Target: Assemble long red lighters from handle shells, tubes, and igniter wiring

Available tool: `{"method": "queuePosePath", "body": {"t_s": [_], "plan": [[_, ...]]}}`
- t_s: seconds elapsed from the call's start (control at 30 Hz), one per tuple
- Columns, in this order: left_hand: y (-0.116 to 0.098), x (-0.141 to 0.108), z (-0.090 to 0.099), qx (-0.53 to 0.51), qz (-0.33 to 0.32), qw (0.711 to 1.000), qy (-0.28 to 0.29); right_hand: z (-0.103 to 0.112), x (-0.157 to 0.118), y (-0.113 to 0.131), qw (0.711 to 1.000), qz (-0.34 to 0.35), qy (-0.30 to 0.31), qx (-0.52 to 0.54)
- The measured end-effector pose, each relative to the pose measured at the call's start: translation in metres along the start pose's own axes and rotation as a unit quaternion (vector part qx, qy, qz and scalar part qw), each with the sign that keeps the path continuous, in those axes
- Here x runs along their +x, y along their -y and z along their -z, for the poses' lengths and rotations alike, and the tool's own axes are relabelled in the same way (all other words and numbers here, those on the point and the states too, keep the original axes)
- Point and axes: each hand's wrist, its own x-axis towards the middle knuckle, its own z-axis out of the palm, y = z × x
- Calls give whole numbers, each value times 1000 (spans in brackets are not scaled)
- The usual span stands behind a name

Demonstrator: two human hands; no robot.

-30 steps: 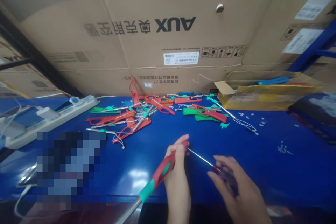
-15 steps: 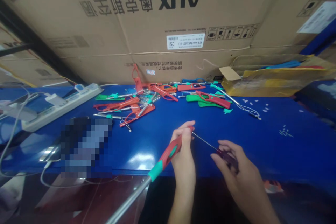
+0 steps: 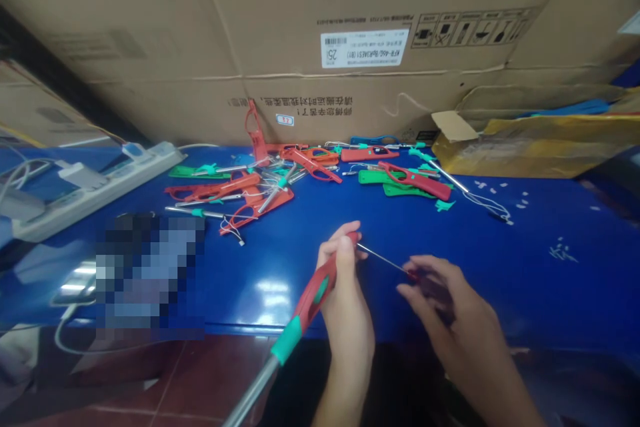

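My left hand (image 3: 345, 280) is wrapped around the handle end of a red lighter (image 3: 316, 288), a long-necked one with a green collar and a metal tube that slants down to the lower left. In my right hand (image 3: 463, 320) is a screwdriver (image 3: 383, 257), its dark red handle between thumb and fingers. The thin shaft reaches left to the end of the lighter's handle, by my left fingertips. Whether the tip sits in the handle or only touches it, I cannot tell.
Red, orange and green lighter shells (image 3: 240, 187) and metal tubes with wires lie across the back of the blue table (image 3: 425, 230). A yellow-taped carton (image 3: 540, 147) stands at back right. On the left are a white power strip (image 3: 95, 193) and cables. Large cardboard (image 3: 280, 27) walls the back.
The view has tilted down and shifted slightly. Both hands keep their grips, and the screwdriver stays against the lighter's handle end.
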Motion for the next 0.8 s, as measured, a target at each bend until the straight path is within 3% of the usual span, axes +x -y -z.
{"method": "queuePosePath", "body": {"t_s": [0.17,0.33,0.43,0.63,0.8], "plan": [[-1,0,1,6,17,999,29,0,2,4,998,-1,-57,8],[-4,0,-1,-2,-2,1000,29,4,8,8,999,-35,-8,-26],[-5,-1,-1,-10,-14,1000,16,1,15,4,999,-20,20,-16],[-4,-2,-2,0,-16,1000,-1,-5,21,-1,997,23,-3,67],[-6,-4,-5,36,-30,999,-7,0,15,8,996,-58,-1,69]]}}
